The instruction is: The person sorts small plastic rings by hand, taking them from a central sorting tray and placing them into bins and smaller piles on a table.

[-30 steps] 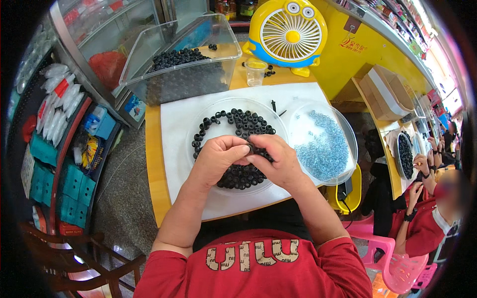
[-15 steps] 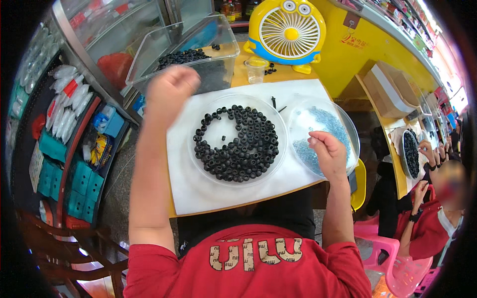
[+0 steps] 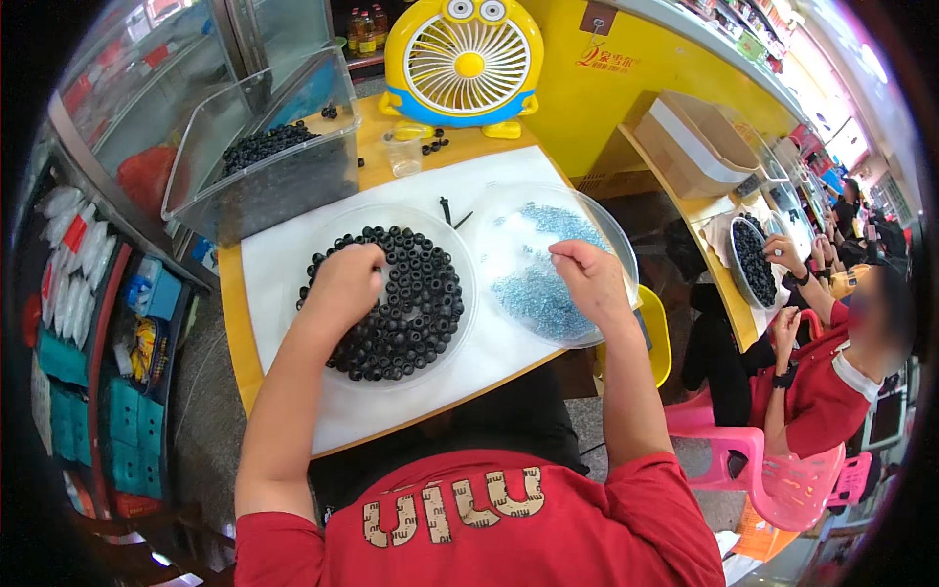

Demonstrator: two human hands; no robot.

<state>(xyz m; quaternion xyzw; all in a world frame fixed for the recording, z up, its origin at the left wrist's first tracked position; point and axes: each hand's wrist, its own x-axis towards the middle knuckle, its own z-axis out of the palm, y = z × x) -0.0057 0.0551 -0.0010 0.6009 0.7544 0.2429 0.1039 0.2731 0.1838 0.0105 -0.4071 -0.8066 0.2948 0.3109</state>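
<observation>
On the white-covered table, a round clear tray (image 3: 469,278) holds many small black ring-shaped parts (image 3: 406,338). My left hand (image 3: 347,286) is over the left side of this tray, its fingers pinched together at the parts. Whatever sits between those fingertips is hidden. A second round clear tray (image 3: 631,256), to the right, carries small pale-blue clear pieces (image 3: 538,298). Above it my right hand (image 3: 595,279) is closed in a pinch, thumb against forefinger. What it pinches is too small to make out.
A clear bin (image 3: 284,191) with more black parts stands at the back left. Behind the trays are a clear cup (image 3: 403,157), a yellow fan (image 3: 465,68) and two thin black sticks (image 3: 448,210). A co-worker (image 3: 812,391) sits at another table to the right.
My left hand has come down from beside the clear bin to the black parts in the round tray. The right hand remains pinched over the blue pieces. The whole view has shifted.
</observation>
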